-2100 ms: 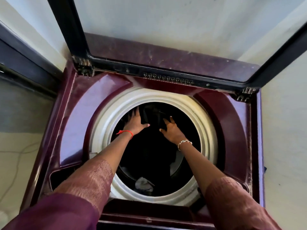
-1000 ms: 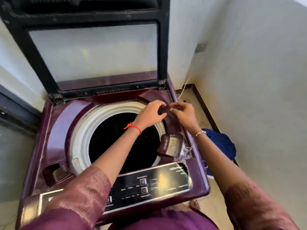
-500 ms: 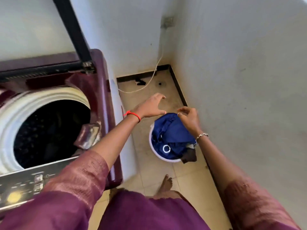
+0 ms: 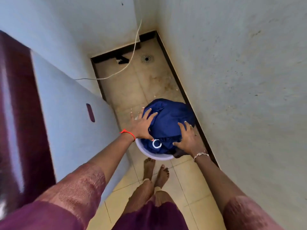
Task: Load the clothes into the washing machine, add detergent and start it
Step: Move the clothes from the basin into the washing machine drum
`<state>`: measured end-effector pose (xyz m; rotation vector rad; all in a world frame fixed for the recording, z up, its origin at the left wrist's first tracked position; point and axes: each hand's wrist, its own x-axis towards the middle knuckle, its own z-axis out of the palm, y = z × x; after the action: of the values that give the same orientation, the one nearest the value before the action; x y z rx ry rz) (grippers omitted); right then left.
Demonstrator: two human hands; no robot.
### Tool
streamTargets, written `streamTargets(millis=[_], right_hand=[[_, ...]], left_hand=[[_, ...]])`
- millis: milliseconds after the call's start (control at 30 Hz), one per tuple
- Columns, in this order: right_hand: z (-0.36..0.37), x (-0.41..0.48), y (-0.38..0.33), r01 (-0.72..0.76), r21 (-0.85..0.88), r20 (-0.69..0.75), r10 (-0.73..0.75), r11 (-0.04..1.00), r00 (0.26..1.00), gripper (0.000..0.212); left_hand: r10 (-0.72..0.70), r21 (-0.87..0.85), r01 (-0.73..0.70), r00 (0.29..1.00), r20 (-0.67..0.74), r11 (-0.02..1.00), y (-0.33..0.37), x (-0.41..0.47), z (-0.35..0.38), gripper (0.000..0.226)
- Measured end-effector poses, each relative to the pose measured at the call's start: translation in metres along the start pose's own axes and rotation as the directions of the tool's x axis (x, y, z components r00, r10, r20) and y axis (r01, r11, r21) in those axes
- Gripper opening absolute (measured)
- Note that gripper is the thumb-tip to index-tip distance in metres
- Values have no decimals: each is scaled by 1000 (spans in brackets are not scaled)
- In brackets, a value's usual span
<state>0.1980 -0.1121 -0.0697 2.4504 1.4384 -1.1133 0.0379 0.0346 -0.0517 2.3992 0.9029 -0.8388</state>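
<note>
Now | left hand (image 4: 141, 126), right hand (image 4: 187, 138) splayed flat on blue clothes (image 4: 167, 117) | rounded heap in tub (image 4: 156, 157)

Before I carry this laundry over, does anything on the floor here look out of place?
A loose white cable hangs down the corner and trails across the floor tiles near the drain; a foot could catch it. The tiles there look stained.
</note>
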Motion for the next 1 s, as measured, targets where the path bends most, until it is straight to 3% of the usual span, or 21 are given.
streamTargets(millis=[200,433,567,700,867,1000], right_hand=[[87,70,23,-13,-109,58,19,994,998,104],[166,155,21,19,-255,-135,-55,967,989,124],[192,183,30,3,-327,-212,-76,945,974,116],[202,203,41,41,-350,-257,-138,936,956,102],[198,216,52,148,-376,-160,-222,914,962,92],[181,212,49,188,-327,-115,-236,926,965,84]], left_hand=[[11,205,-18,999,32,979,-27,84,86,120],[57,254,-39,996,-62,966,-57,166,166,130],[14,243,11,995,-98,970,-54,200,196,137],[-35,228,68,989,-147,971,-46,218,213,123],[-61,-13,60,993,-97,998,-36,230,220,92],[-35,-301,-35,974,-224,953,-37,224,210,79]])
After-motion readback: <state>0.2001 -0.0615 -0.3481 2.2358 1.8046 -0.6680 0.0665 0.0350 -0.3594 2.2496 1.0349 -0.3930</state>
